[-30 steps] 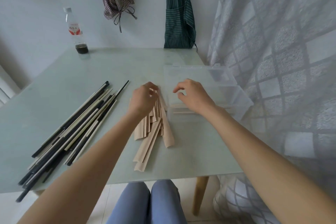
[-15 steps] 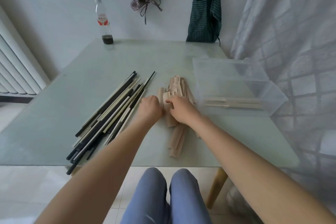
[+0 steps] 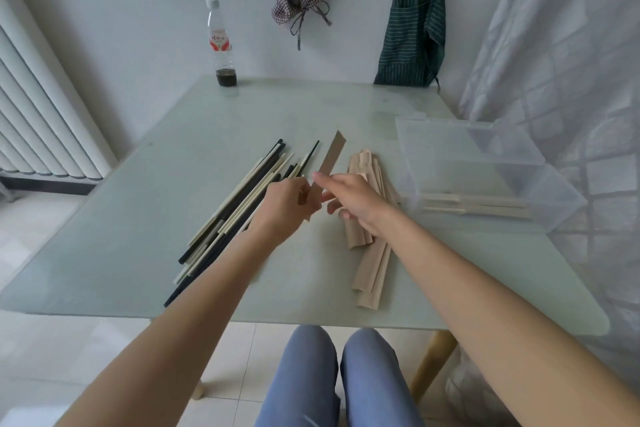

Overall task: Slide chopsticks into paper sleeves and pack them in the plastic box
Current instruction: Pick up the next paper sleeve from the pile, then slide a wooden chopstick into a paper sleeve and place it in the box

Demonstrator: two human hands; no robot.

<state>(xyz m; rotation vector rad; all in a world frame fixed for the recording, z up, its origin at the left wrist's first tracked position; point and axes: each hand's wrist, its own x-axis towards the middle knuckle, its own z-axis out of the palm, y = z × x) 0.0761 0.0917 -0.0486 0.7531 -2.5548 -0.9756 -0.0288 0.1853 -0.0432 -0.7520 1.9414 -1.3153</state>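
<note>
Chopsticks (image 3: 239, 198), black and pale ones mixed, lie in a loose heap on the left part of the glass counter (image 3: 138, 236), partly hidden by the person's left forearm. Just right of them sits a pile of tan paper sleeves (image 3: 372, 253), fanned toward the near edge. The left hand (image 3: 287, 201) pinches the lower end of one paper sleeve (image 3: 330, 158), which is lifted off the counter and points away, between the heap and the pile. The right hand (image 3: 349, 198) is beside it with its fingers loosely spread, the fingertips near or touching the sleeve; whether they actually grip it cannot be told. Its forearm crosses over the sleeve pile and covers part of it. Further right the clear plastic box (image 3: 540, 191) stands open, with a few sleeved pairs (image 3: 474, 206) lying inside. At the far edge stands a bottle (image 3: 221, 45) with dark liquid at its bottom. Two aprons (image 3: 412, 17) hang on the wall behind.
</note>
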